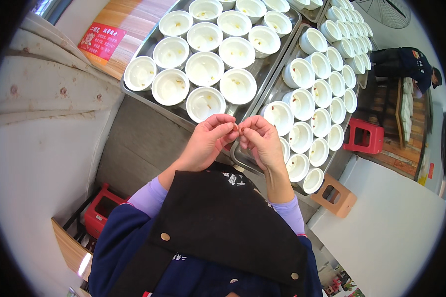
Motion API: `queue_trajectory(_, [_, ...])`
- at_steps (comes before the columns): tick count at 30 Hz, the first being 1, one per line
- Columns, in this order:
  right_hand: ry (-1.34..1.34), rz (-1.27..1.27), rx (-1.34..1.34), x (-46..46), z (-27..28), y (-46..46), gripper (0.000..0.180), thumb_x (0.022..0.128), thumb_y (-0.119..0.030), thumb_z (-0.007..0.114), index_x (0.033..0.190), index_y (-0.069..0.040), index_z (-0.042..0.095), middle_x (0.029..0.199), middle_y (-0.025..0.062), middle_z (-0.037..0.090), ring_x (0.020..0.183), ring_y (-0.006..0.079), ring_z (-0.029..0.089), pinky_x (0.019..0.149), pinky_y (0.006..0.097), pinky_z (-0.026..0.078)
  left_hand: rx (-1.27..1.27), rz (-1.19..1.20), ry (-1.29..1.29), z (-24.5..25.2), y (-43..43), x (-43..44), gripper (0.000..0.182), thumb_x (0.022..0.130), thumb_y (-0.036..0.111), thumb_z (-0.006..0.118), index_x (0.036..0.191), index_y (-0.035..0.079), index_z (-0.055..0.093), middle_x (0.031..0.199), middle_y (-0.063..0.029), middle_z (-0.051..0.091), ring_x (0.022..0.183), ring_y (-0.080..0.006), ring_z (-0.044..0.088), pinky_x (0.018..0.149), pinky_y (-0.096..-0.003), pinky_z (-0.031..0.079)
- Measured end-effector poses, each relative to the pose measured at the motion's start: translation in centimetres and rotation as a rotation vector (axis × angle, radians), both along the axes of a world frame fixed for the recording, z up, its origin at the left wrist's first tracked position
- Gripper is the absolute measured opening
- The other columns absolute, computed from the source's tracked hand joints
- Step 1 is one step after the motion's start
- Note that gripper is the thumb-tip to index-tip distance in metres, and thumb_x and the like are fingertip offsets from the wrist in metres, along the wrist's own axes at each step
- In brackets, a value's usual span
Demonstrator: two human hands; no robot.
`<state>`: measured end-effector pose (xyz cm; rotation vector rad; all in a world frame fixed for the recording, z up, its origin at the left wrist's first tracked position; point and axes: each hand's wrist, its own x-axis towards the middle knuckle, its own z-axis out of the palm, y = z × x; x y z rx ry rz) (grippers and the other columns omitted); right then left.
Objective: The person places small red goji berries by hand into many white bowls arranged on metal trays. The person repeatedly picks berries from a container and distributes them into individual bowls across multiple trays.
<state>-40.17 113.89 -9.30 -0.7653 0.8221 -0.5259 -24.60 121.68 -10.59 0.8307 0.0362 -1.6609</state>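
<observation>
My left hand (pixel 212 139) pinches a small reddish-brown piece (pixel 235 127) between thumb and fingers. Close against it, my right hand (pixel 260 139) grips another small reddish-brown bit (pixel 242 129) at its fingertips; whether the two are parts of one piece cannot be made out. Beyond the left hand, white bowls (pixel 206 104) with small yellowish bits inside stand on a metal tray (pixel 258 80). To the right, a second metal tray (pixel 245 154) carries rows of white bowls (pixel 300 136), many with a small reddish piece in them.
More filled trays with white bowls (pixel 345 48) extend to the far right. A wooden tabletop (pixel 133 18) bears a red printed sign (pixel 102 41). Stools stand around: red (pixel 364 135), tan (pixel 334 196) and red (pixel 100 211). A co-worker (pixel 409 67) bends over a table near a fan (pixel 384 11).
</observation>
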Motion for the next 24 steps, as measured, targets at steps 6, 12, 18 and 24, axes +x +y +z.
queue_trajectory(6, [0.083,-0.008,-0.141,2.8,-1.3,0.1,0.005,0.090,0.000,0.059,0.095,-0.001,0.061,0.082,0.0015,0.061,0.067,0.0053,0.054,0.058,0.0203,0.043,0.054,0.119,-0.141,-1.0,0.4,3.7,0.015,0.094,0.004,0.059,0.108,0.000,0.060,0.098,-0.0089,0.063,0.089,-0.0153,0.061,0.084,-0.0280,0.052])
queue_trajectory(12, [0.289,0.091,-0.237,5.0,-2.2,-0.5,0.012,0.091,-0.002,0.061,0.101,0.003,0.065,0.080,0.0020,0.063,0.065,0.0066,0.055,0.059,0.0203,0.045,0.035,0.007,-0.296,-2.0,0.4,7.0,0.015,0.093,0.007,0.061,0.107,0.001,0.060,0.093,-0.0062,0.064,0.084,-0.0119,0.061,0.076,-0.0239,0.051])
queue_trajectory(18, [0.462,0.093,-0.445,6.5,-3.4,-0.2,0.012,0.092,-0.003,0.060,0.099,0.003,0.067,0.087,0.0094,0.069,0.071,0.0128,0.064,0.063,0.0254,0.051,0.040,-0.088,-0.600,-3.2,-0.7,7.7,0.017,0.091,0.005,0.063,0.106,0.000,0.059,0.088,-0.0051,0.065,0.075,-0.0092,0.061,0.065,-0.0215,0.050])
queue_trajectory(24, [0.601,0.096,-0.852,6.7,-4.5,-0.4,0.009,0.086,0.000,0.064,0.094,0.002,0.069,0.083,0.0085,0.068,0.068,0.0129,0.062,0.064,0.0257,0.049,0.002,-0.093,-0.720,-4.2,-0.9,7.8,0.018,0.090,0.001,0.062,0.107,-0.003,0.058,0.090,-0.0074,0.065,0.077,-0.0102,0.063,0.062,-0.0224,0.054])
